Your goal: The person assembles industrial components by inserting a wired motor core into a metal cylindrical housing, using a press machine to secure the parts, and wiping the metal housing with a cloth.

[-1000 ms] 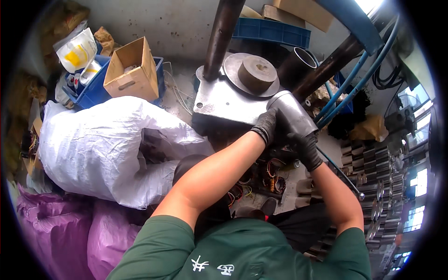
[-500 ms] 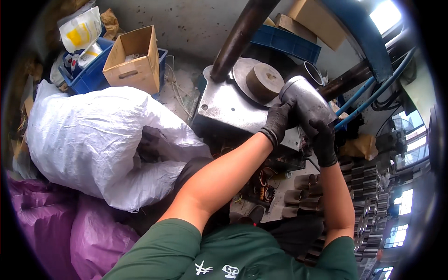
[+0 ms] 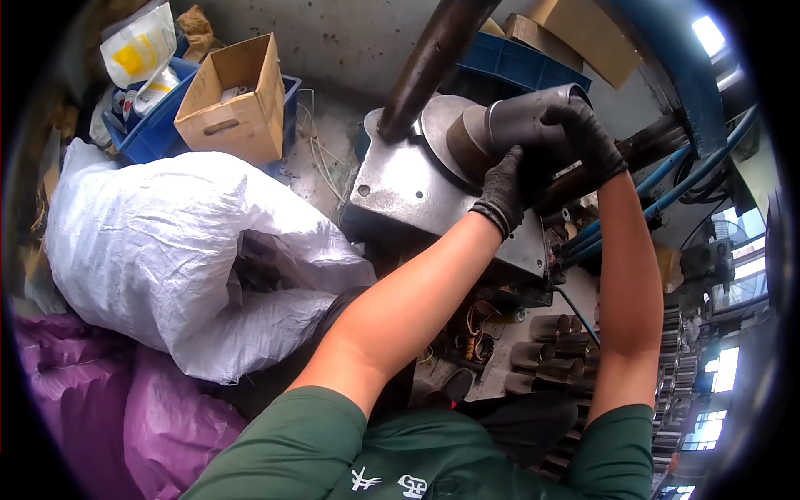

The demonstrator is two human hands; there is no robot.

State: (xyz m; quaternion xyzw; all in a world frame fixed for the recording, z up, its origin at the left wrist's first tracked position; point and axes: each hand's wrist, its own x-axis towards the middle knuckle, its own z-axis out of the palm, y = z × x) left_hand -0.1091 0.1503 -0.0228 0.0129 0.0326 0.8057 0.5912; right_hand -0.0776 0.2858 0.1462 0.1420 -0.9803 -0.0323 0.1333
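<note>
Metal sleeve (image 3: 529, 121) lies tilted over the brown die (image 3: 467, 142) on the steel machine plate (image 3: 400, 187); both gloved hands curl fingers around it, left hand (image 3: 504, 192) beneath, right hand (image 3: 583, 137) on top. Seating looks underway; next, align its mouth squarely with the die.

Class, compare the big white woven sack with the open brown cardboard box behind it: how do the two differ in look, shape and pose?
The big white woven sack is soft, crumpled and lying slumped; the open brown cardboard box is stiff, straight-edged and upright. The sack is far larger. The sack lies on the floor; the box sits in a blue plastic crate. Both lie to the person's left, untouched by either hand.
</note>
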